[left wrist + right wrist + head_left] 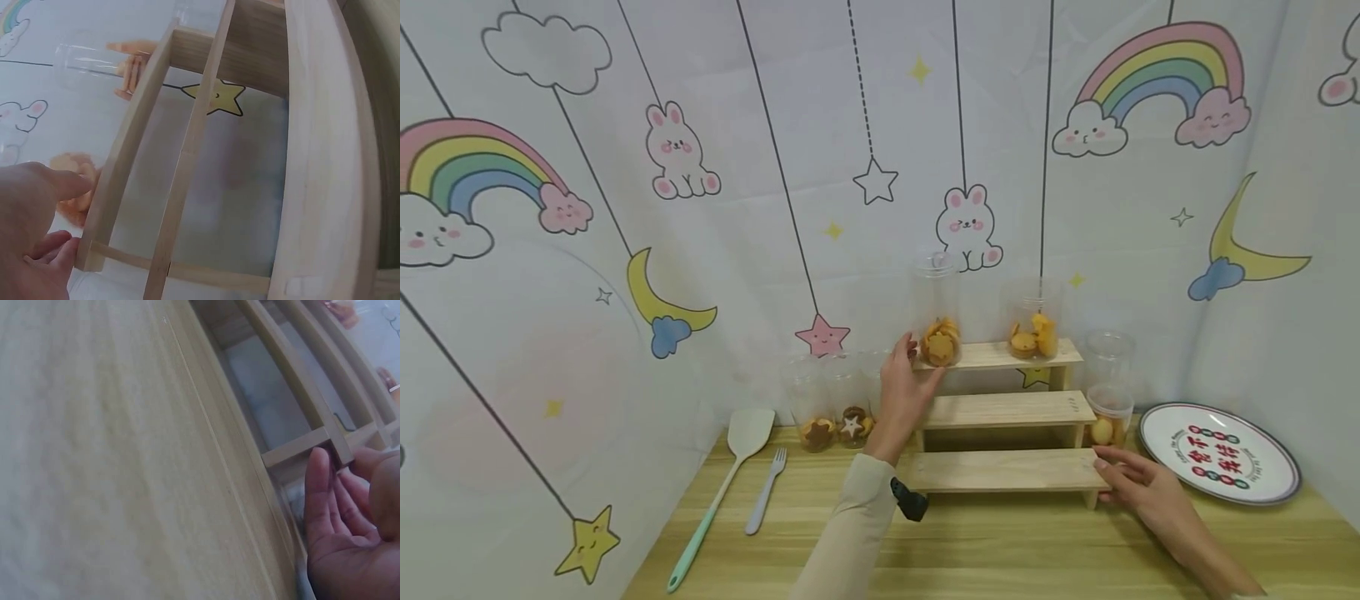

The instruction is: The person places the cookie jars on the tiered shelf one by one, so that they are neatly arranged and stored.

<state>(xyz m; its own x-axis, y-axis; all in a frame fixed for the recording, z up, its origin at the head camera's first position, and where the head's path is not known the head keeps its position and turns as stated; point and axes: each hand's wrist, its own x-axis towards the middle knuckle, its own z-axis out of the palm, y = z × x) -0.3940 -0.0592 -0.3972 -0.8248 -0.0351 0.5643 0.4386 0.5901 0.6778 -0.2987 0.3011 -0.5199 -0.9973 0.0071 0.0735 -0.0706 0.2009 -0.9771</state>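
Note:
A three-tier wooden display stand (1000,471) stands on the table. My left hand (907,398) is at the left end of its top tier, thumb at the front edge and fingers round the end. Close beside that hand, a tall clear jar of cookies (939,342) stands on the tier; in the left wrist view the thumb overlaps the cookies (76,200). With the thumb above and the fingers below, my right hand (1142,492) pinches the right end of the bottom tier, as the right wrist view also shows at the board's corner (337,447).
A shorter cookie jar (1032,333) stands on the top tier's right. Several clear jars (815,425) are left of the stand, partly behind my left hand; stacked jars (1108,408) and a plate (1217,454) are right. A spatula (722,492) and fork (767,492) lie left.

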